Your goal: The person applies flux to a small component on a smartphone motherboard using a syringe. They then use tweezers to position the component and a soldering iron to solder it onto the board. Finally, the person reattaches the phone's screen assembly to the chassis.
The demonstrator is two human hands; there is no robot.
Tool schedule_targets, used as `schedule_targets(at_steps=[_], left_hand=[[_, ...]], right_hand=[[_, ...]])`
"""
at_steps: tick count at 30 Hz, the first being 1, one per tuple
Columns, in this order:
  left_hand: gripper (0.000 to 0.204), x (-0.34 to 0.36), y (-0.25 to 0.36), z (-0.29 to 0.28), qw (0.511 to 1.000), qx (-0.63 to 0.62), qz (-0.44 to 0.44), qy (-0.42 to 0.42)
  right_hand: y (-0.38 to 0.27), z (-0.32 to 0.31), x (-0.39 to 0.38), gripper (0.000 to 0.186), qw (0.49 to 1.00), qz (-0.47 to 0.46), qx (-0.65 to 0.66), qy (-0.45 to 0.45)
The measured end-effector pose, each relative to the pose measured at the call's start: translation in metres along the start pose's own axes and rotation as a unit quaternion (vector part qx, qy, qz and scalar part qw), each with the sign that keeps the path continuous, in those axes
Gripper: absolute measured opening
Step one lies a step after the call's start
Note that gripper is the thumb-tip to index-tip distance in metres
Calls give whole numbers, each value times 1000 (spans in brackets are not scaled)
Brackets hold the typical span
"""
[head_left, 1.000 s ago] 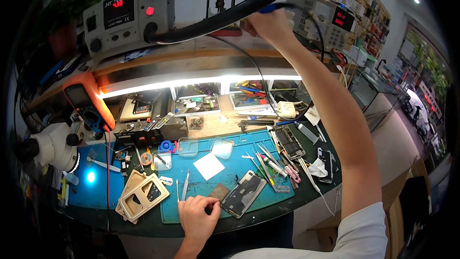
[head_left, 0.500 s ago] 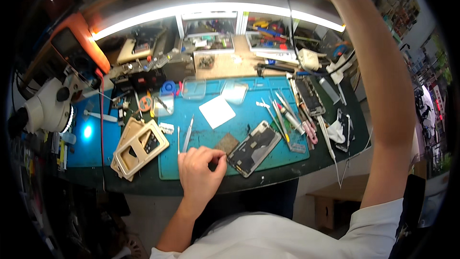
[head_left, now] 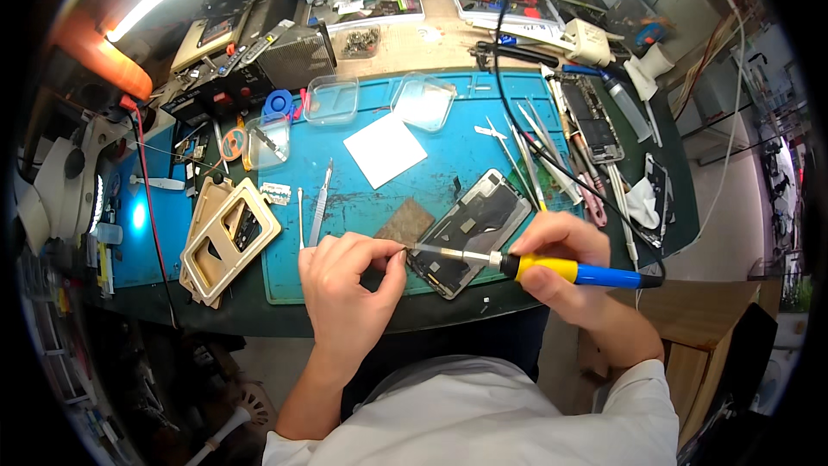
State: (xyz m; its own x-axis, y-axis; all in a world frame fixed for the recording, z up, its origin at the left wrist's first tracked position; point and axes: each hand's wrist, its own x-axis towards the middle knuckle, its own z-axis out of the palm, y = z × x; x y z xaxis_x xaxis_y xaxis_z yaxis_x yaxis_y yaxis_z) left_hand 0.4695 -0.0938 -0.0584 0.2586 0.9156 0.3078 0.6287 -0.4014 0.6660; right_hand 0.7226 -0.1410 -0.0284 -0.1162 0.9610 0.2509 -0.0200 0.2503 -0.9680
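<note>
My right hand (head_left: 580,237) grips a soldering iron (head_left: 552,269) by its yellow and blue handle, the shaft pointing left. Its tip reaches the pinched thumb and forefinger of my left hand (head_left: 341,280). A tiny dark thing shows at those fingertips, too small to name. Beneath the iron's shaft, a phone screen assembly (head_left: 474,229), dark side up, lies slanted on the blue mat (head_left: 345,233). A brownish square plate (head_left: 404,221) rests against its left edge. Beyond my left hand lie a scalpel (head_left: 321,203) and a thin white stick (head_left: 301,216).
Tan trays (head_left: 259,255) lie at the left. A white square sheet (head_left: 385,151) and clear plastic boxes (head_left: 332,100) are farther back. Tweezers (head_left: 552,134) and an opened phone (head_left: 592,116) lie to the right. The iron's black cord (head_left: 500,60) hangs across the right side.
My right arm, stretched up to the top right before, has come down with the soldering iron to my left hand. The view has tilted downward. My left hand keeps its pinch.
</note>
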Motion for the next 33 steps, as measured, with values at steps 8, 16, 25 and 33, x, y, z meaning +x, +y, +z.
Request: schedule_targets(at_steps=[8,16,25,33], left_hand=[[12,-2,-3,-3,999,31,-7,-8],[14,0,-2,-2,999,35,-18,-14],[15,0,-2,-4,999,34,-23,-20],[15,1,-2,-3,999,32,-24,-20]], right_hand=[[16,13,-18,16,985,142,45,85],[22,11,-9,18,996,57,-56,35],[21,10,-5,19,996,67,-63,24],[21,9,-6,19,995,77,-62,29]])
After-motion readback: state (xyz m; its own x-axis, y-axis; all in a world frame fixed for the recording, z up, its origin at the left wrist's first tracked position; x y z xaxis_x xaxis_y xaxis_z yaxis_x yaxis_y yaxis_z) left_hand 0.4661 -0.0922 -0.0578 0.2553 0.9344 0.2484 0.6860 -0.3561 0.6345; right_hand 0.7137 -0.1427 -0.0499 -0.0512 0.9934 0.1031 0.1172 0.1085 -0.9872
